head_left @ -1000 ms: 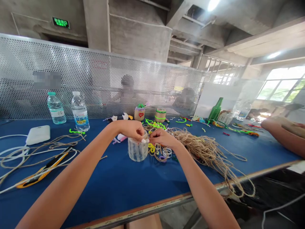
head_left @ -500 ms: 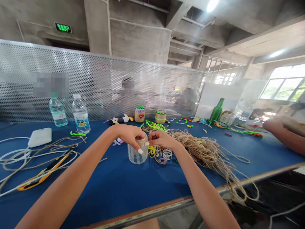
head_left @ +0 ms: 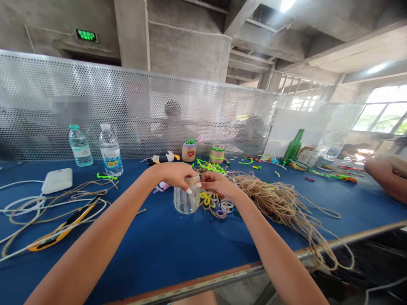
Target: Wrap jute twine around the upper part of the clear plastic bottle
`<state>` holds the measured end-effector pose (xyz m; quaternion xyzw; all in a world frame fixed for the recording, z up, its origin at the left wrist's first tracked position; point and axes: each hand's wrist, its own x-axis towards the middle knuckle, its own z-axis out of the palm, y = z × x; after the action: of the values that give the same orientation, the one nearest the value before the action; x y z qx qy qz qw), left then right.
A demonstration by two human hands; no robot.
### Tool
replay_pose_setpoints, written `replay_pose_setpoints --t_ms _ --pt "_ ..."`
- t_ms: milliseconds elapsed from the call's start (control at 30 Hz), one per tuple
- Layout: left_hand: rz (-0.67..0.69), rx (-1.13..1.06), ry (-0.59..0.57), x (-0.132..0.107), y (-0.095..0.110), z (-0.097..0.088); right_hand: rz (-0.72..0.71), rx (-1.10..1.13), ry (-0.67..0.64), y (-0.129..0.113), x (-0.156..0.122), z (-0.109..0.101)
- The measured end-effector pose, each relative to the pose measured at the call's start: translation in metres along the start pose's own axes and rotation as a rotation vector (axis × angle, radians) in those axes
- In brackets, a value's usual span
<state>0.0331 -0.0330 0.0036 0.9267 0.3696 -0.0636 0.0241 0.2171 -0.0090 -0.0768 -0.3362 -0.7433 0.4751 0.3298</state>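
Note:
A clear glass jar (head_left: 186,202) with whitish vertical streaks stands upright on the blue table, twine (head_left: 192,180) wrapped around its neck. From above, my left hand (head_left: 176,174) closes on the jar's rim, thumb outside and the other fingers partly hidden behind or inside the mouth. At the right of the neck, the fingers of my right hand (head_left: 218,184) are pinched together on the twine; the strand between them is mostly hidden. A large loose heap of twine (head_left: 273,198) lies just right of that hand.
Yellow and green pipe cleaners (head_left: 206,198) lie behind the jar. Two decorated jars (head_left: 188,153) stand farther back. Water bottles (head_left: 111,156), a white power bank (head_left: 57,181), cables and an orange utility knife (head_left: 63,226) are left. A green bottle (head_left: 294,146) and another person's arm (head_left: 386,180) are right.
The view has shifted slightly, so everything sits a little farther right. Both hands stay at the jar's neck, with only a small shift in the right fingers.

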Motion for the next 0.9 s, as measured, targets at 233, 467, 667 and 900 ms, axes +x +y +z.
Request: replay_pose_setpoints --t_ms 233,467,667,900 --pt "-0.010 -0.143 -0.055 -0.006 -0.007 -0.003 -0.048 0.009 0.006 -0.001 0.001 0.007" --pt "0.187 -0.312 -0.088 -0.006 -0.023 0.002 -0.084 0.011 0.060 -0.003 0.001 0.020" --pt "0.200 -0.275 -0.041 -0.003 -0.021 0.004 -0.130 -0.050 0.063 0.000 0.001 0.020" --pt "-0.062 -0.176 0.234 -0.029 -0.003 0.034 -0.167 -0.051 0.002 0.002 0.004 0.023"
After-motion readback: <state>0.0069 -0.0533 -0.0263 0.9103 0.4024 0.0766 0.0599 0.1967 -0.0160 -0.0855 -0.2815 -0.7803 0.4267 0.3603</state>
